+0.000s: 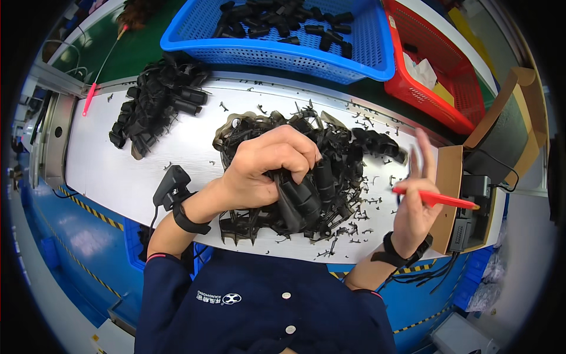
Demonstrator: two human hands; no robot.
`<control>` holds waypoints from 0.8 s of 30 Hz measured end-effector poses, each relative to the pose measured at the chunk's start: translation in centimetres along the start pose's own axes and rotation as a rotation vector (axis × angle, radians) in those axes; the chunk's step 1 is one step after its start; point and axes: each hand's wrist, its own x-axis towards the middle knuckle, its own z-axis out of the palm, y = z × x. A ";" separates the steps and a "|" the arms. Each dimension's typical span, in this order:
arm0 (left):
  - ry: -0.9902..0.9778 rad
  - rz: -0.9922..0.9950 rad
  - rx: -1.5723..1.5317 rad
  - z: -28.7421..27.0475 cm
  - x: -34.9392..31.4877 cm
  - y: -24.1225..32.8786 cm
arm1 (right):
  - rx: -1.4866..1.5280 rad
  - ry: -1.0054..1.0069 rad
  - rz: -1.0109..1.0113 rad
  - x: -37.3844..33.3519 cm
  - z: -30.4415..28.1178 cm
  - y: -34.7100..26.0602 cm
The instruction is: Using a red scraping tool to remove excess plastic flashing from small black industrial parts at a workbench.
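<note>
My left hand (pixel 265 168) is closed around a black molded plastic part (pixel 299 205), which has a rounded body and a thin dark flap. It is over a large pile of similar black plastic parts (pixel 336 171), some attached to branching sprues. To the right of the pile, my right hand (pixel 413 215) grips a slim red-handled tool (pixel 439 197) between thumb and fingers, some other fingers raised. The tool's handle end points right; its working end is hard to make out beside the fingers. The two hands are apart.
Small black scraps lie scattered on the white tabletop (pixel 106 159). Another heap of black parts (pixel 156 100) sits at left, near a red-handled tool (pixel 89 99) with a thin shaft. Behind are a blue basket (pixel 283 54) of black parts and a red basket (pixel 424 91). An open cardboard box (pixel 451 177) stands at right.
</note>
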 end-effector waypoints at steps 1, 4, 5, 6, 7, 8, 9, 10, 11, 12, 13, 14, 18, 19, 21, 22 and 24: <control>-0.002 0.027 -0.024 0.2 0.2 -0.1 | 0.189 -0.149 0.034 -0.1 0.8 -0.4; -0.041 0.067 0.024 0.3 0.5 -0.1 | 0.324 -0.547 0.280 -0.7 2.5 -0.7; -0.039 0.015 0.077 0.4 0.5 0.0 | 0.323 -0.612 0.345 -1.0 3.0 -0.6; -0.023 -0.047 0.122 0.6 0.3 0.1 | 0.349 -0.624 0.403 -1.4 3.5 -0.5; 0.003 -0.094 0.150 0.7 0.2 0.3 | 0.346 -0.629 0.424 -1.7 3.8 -0.3; 0.049 -0.253 0.015 0.8 0.0 0.5 | 0.285 -0.611 0.327 -1.8 4.1 0.1; 0.086 -0.321 -0.014 1.0 -0.1 0.4 | 0.263 -0.579 0.329 -2.0 4.2 0.4; 0.122 -0.489 -0.155 0.8 -0.3 0.7 | 0.250 -0.509 0.288 -2.2 4.5 0.7; 0.135 -0.677 -0.296 0.5 -0.4 0.8 | 0.237 -0.441 0.247 -2.4 4.6 0.9; 0.160 -0.772 -0.502 0.4 -0.5 1.0 | 0.159 -0.423 0.241 -2.5 4.6 1.0; 0.187 -0.856 -0.706 0.2 -0.6 1.1 | 0.121 -0.436 0.238 -2.5 4.6 1.1; 0.140 -0.946 -0.674 0.2 -0.7 1.2 | 0.100 -0.447 0.206 -2.4 4.6 1.2; 0.046 -0.801 -0.366 0.6 -1.1 1.4 | 0.062 -0.506 0.259 -2.3 4.5 1.1; 0.094 -0.798 -0.426 0.7 -1.2 1.4 | 0.070 -0.507 0.268 -2.3 4.4 1.1; 0.149 -0.808 -0.541 1.0 -1.4 1.3 | 0.186 -0.403 0.284 -2.3 4.5 1.2; 0.167 -0.789 -0.572 1.1 -1.4 1.2 | 0.240 -0.347 0.277 -2.4 4.5 1.3; 0.207 -0.759 -0.635 1.4 -1.5 0.9 | 0.319 -0.148 0.213 -2.6 4.6 1.4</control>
